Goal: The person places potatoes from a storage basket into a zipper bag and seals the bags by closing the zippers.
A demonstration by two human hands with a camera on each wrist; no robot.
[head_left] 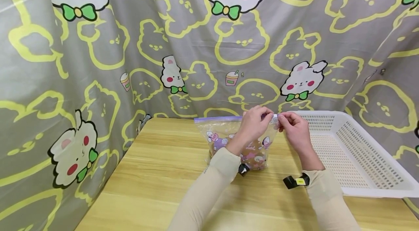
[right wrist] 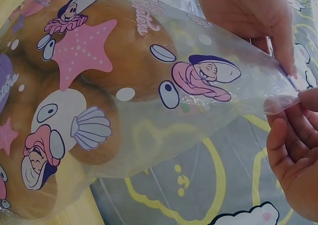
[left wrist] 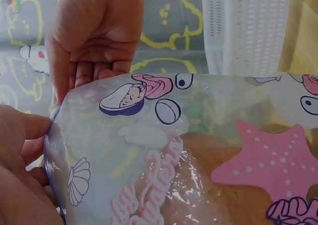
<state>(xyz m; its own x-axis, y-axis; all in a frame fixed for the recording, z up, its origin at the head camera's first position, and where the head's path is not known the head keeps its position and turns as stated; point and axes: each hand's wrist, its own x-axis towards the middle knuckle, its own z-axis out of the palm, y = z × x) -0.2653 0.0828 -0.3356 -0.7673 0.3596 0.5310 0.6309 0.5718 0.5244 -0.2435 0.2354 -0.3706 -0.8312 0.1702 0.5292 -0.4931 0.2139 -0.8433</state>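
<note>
A light wooden bench [head_left: 157,172] carries a clear printed zip bag [head_left: 226,143] standing near its far edge and, just right of the bag, a white plastic basket [head_left: 356,151].

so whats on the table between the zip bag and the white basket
Only the right hand, pinching the corner of the bag with the left hand. Below it, bare table reaches the basket, per the head view.

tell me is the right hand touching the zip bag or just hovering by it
Touching. In the right wrist view the right hand's fingertips pinch the corner of the zip bag; the head view shows the same hand at the bag's top edge.
</note>
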